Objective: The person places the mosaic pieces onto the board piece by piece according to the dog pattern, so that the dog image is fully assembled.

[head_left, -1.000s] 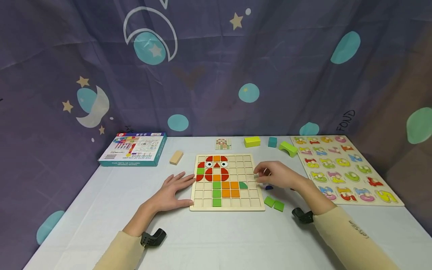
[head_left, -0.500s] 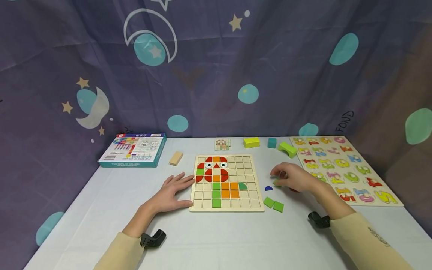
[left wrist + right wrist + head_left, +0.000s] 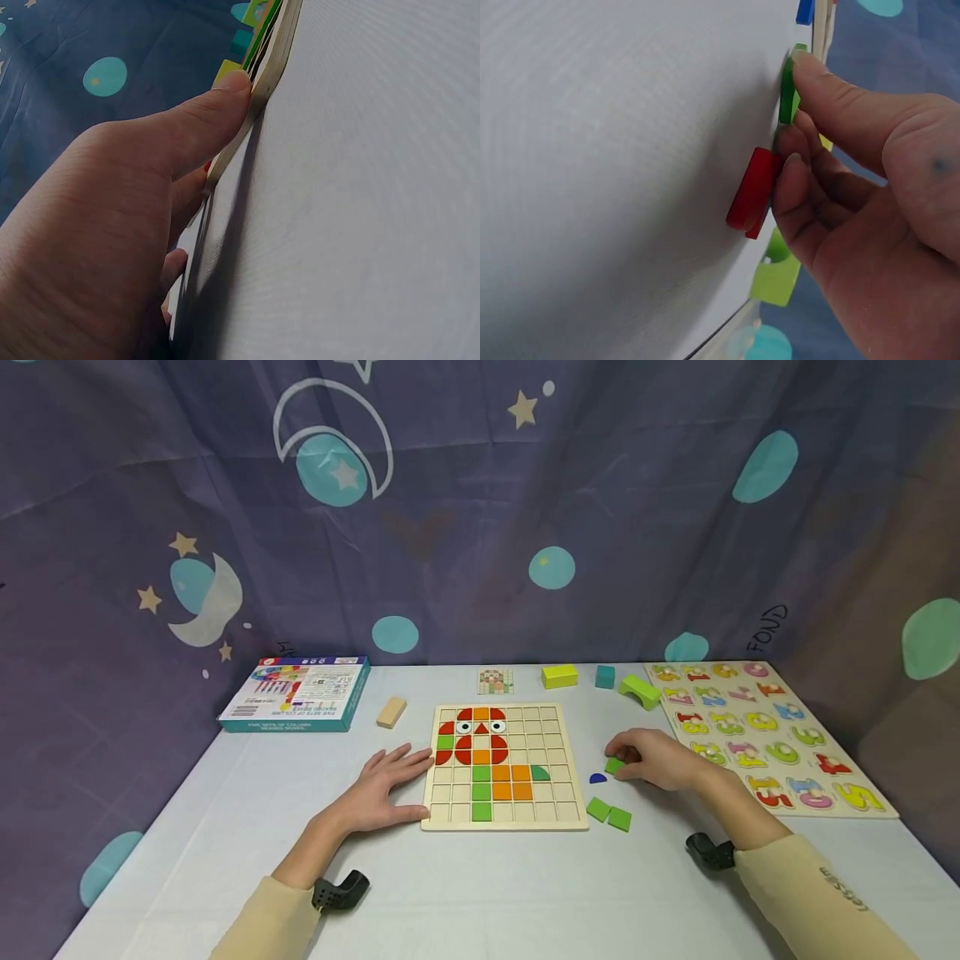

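A wooden grid board (image 3: 555, 817) lies on the white table, with red, orange and green tiles forming a bird-like figure. My left hand (image 3: 378, 793) rests at its left side, fingers spread; in the left wrist view the thumb (image 3: 206, 124) touches the board's edge (image 3: 276, 64). To the right of the board, my right hand (image 3: 660, 760) pinches a green square tile (image 3: 788, 94) between thumb and fingers, low over the table. Red pieces (image 3: 754, 187) lie under its other fingers. A blue half-round piece (image 3: 597, 778) and two green square tiles (image 3: 619, 819) lie nearby.
Behind the board are a small picture card (image 3: 496, 682), a yellow block (image 3: 559, 677), a teal cube (image 3: 605, 677) and a green arch block (image 3: 641, 692). A number puzzle board (image 3: 847, 802) lies right. Left stand a plain wooden block (image 3: 392, 712) and a flat box (image 3: 288, 725).
My right hand has moved right, away from the board's edge, to a green square tile and now pinches it. The left hand has stayed in place.
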Available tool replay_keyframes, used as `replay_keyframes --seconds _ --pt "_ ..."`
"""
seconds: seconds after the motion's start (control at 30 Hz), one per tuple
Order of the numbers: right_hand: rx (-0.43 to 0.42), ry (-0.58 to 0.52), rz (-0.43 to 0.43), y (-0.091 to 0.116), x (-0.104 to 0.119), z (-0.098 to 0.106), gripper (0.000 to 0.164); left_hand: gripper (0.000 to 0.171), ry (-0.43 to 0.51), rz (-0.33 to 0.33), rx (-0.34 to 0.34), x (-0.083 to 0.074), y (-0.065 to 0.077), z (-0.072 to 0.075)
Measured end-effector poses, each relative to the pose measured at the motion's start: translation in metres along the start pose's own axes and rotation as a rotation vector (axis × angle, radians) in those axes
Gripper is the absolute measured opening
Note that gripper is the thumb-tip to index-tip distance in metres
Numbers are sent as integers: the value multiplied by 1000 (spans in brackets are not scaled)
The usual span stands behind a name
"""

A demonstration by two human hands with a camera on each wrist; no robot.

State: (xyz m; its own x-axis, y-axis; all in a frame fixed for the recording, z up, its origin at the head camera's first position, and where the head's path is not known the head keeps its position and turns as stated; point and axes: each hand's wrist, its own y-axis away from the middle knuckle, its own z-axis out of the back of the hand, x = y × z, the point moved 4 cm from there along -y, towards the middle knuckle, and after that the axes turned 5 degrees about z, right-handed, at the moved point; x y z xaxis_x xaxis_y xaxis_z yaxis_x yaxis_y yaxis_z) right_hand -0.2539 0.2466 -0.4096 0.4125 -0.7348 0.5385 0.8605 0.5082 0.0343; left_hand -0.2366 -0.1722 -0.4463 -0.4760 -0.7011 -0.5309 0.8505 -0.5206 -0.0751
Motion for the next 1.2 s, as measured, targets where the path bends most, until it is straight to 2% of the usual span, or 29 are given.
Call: replay_keyframes --seconds 0.23,0.67,1.2 --pt "7 -35 35 -2 5 -2 19 80 -6 8 6 0 0 1" --pt "-65 -87 104 -7 19 1 12 80 -1 5 8 0 1 2" --pt "8 -171 148 -32 55 -18 10 80 0 -4 2 1 0 0"
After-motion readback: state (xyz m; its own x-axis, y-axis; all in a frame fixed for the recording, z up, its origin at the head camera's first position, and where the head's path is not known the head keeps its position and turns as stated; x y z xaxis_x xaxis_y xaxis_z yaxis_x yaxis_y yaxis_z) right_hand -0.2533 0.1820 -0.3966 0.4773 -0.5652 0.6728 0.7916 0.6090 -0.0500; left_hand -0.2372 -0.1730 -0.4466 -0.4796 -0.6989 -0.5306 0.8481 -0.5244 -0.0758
